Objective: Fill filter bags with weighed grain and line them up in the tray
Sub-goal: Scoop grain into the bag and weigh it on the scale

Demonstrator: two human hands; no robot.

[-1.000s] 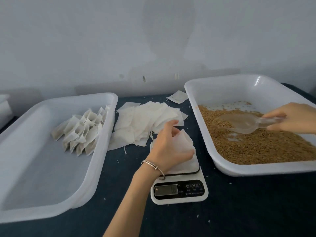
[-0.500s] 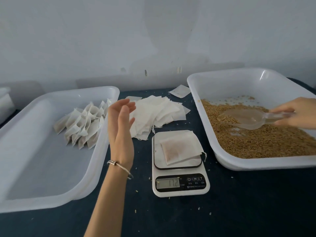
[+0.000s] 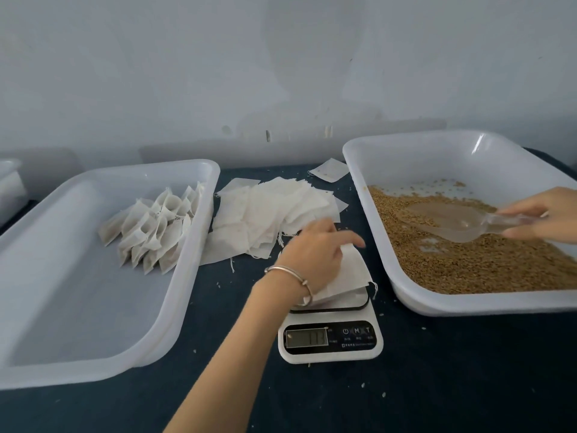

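While my left hand (image 3: pixel 312 257) rests over the scale (image 3: pixel 331 332), the filter bag (image 3: pixel 349 276) lies flat on the platform directly under its fingers (image 3: pixel 346 237), its lower right corner and drawstring sticking out past my wrist. The fingers are bent down onto the bag; I cannot tell whether they pinch it or only touch it. A bracelet (image 3: pixel 290 273) circles that wrist.

My right hand (image 3: pixel 543 214) is off to the right, thumb and fingers pinched around the handle of 1 clear scoop (image 3: pixel 452 221), whose bowl hovers just over the grain (image 3: pixel 468 260), ahead of the fingertips. The grain fills the near part of the right tray (image 3: pixel 406 157), which sits just beside the scale.

Just beyond my left fingers, touching close to the knuckles, lies a loose pile of empty bags (image 3: pixel 268 217), too overlapped to count; 1 stray bag (image 3: pixel 329 170) lies farther off, near the right tray's corner. Left of the pile is the left tray (image 3: pixel 78 307), with filled bags (image 3: pixel 153 229) standing on edge in rows at its far end, well apart from my hand; I cannot count them exactly. I see 2 trays, 1 scale, 1 scoop. Stray grains dot the dark table (image 3: pixel 437 385). The scale's display is lit, digits unclear.
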